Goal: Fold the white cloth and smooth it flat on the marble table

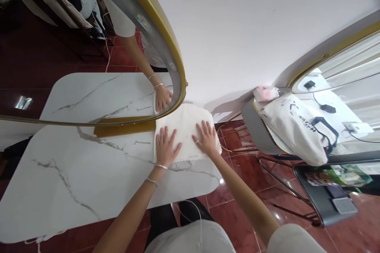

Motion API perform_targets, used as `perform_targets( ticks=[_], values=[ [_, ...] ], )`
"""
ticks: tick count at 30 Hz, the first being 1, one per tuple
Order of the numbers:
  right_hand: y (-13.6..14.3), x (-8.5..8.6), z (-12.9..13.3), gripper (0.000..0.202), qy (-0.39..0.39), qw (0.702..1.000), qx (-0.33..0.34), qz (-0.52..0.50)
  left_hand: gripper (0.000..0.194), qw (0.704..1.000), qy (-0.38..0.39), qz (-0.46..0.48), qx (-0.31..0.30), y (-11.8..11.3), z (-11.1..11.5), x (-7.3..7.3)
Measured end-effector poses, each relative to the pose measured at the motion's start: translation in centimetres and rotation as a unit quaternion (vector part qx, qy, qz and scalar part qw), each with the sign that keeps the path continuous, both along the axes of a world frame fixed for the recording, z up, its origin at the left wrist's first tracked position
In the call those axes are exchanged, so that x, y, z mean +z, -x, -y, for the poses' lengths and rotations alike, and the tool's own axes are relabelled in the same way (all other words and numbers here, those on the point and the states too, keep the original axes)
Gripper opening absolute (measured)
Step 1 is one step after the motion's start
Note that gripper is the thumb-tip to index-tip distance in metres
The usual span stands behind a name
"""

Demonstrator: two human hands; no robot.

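A white cloth with scalloped edges lies flat at the right end of the marble-patterned table. My left hand rests palm down on the cloth's left part, its fingers spread. On the right part of the cloth, my right hand lies with fingers apart, a ring on one finger. Neither hand grips anything. The cloth reaches the table's right edge and looks slightly uneven there.
A gold-framed mirror stands at the table's back, on a gold base. To the right are a second table with a white bag and a tissue pack, and a black chair holding packages.
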State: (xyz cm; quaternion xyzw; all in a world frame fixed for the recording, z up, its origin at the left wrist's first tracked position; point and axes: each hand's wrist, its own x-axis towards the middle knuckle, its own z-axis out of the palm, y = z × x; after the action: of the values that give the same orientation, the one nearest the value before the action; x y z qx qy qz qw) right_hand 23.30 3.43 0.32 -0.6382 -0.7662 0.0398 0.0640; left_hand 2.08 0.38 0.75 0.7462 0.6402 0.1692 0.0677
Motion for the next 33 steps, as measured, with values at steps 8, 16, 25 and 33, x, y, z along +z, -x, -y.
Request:
perform_targets(
  ticks=[8,16,25,33],
  values=[
    [1.4,-0.2,14.8,0.089,-0.021,0.998,0.053,-0.002,0.064,0.999,0.003,-0.031,0.015,1.3,13.5,-0.1],
    [2.2,-0.8,16.3,0.083,-0.046,0.997,0.066,0.004,0.064,0.998,-0.029,-0.050,0.018,2.2,15.5,-1.1],
    [2.1,-1.0,4.5,0.076,-0.019,0.997,0.068,0.013,0.052,1.000,0.009,-0.022,-0.006,1.7,4.6,-0.3],
    [2.9,-0.9,7.0,0.065,-0.033,0.994,0.108,-0.013,0.056,1.000,0.017,-0.021,-0.008,-1.3,7.3,-0.3]
  ],
)
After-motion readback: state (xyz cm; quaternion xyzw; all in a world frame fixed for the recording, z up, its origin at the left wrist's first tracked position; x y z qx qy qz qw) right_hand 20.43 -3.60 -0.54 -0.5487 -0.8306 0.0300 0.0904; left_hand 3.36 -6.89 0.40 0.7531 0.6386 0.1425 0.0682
